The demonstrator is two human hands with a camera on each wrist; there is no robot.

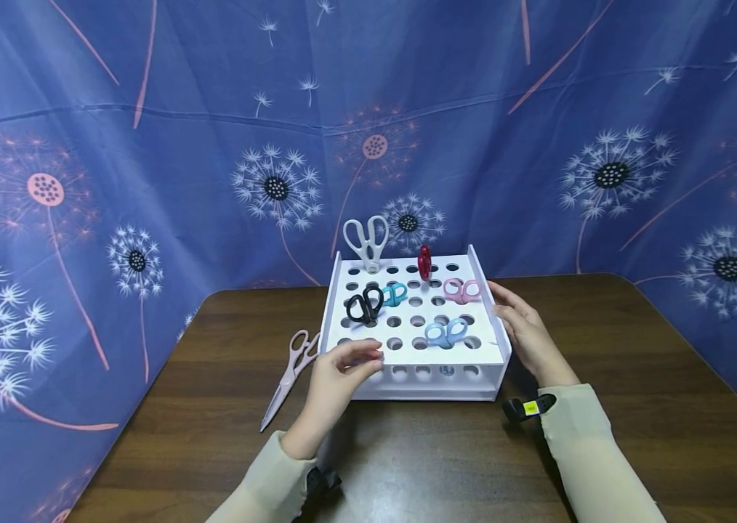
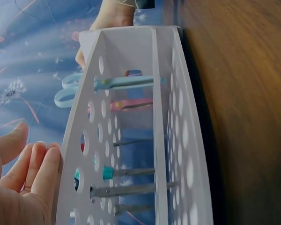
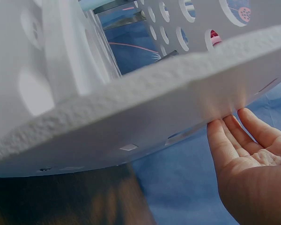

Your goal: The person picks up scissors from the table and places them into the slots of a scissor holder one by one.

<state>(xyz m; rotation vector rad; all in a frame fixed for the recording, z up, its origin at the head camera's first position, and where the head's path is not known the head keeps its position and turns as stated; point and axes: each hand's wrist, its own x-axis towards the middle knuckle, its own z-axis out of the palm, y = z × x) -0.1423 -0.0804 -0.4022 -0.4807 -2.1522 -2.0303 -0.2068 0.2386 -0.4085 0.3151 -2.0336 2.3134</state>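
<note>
A white perforated rack (image 1: 401, 357) stands on the table with several scissors upright in its holes. Their handles show on top: white scissors (image 1: 372, 257) and red scissors (image 1: 424, 263) at the back, black scissors (image 1: 368, 310), teal scissors (image 1: 389, 296), pink scissors (image 1: 462, 292) and light blue scissors (image 1: 447, 334) nearer. At the front left edge, my left hand (image 1: 342, 374) has its fingertips right by the top plate, thumb apart, holding nothing. My right hand (image 1: 528, 338) touches the rack's right side panel with extended fingertips (image 3: 216, 129). Blades hang inside the rack in the left wrist view.
Larger pale pink scissors (image 1: 287, 379) lie on the brown wooden table (image 1: 637, 349), left of the rack, blades toward the front. A blue dandelion-print cloth (image 1: 473, 167) hangs behind the table. Both wrists wear black straps.
</note>
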